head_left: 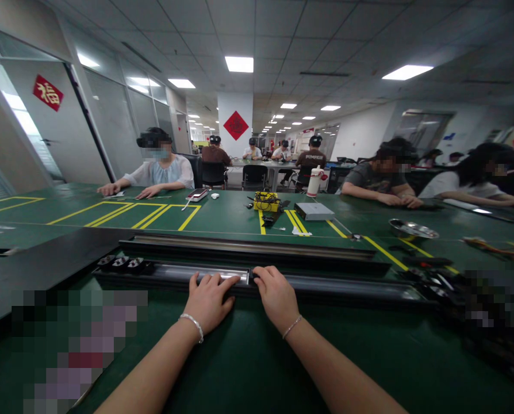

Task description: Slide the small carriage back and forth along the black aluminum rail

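Observation:
A long black rail [347,287] with a shiny inner channel lies crosswise on the green table in front of me. My left hand [209,302] rests on its near edge, fingers spread, fingertips on the silvery channel. Just right of it, my right hand [276,296] has its thumb and fingers closed around a small black part [252,276] standing in the channel; the fingers partly hide it. Several black socket-like modules [121,263] with metal prongs sit at the rail's left end. Behind it lies a second long rail [248,248], parallel to the first.
A dark flat panel [67,261] lies at the left. Farther back are a yellow box with black cables [266,201], a grey metal box [314,211], a white bottle [315,181] and a metal bowl [412,229]. Black parts [433,282] lie right. Several people sit around the tables.

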The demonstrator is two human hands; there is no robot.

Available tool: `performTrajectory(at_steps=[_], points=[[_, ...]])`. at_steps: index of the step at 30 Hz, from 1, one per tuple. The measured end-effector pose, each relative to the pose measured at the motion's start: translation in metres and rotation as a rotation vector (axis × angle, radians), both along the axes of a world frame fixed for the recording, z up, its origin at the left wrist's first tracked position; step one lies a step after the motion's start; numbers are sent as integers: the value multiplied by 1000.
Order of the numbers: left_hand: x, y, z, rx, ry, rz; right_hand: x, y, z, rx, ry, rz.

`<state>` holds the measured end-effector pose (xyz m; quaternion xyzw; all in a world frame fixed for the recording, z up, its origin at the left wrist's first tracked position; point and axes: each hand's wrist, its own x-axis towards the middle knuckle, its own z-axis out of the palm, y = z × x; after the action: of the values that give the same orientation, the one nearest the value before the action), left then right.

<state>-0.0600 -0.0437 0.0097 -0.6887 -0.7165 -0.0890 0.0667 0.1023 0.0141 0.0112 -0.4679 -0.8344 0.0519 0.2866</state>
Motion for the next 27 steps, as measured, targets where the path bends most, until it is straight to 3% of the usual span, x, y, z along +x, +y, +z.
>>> performTrajectory(at_steps=[27], points=[[-4,1,-6,52,2,-28,1,2,-4,20,7,8]])
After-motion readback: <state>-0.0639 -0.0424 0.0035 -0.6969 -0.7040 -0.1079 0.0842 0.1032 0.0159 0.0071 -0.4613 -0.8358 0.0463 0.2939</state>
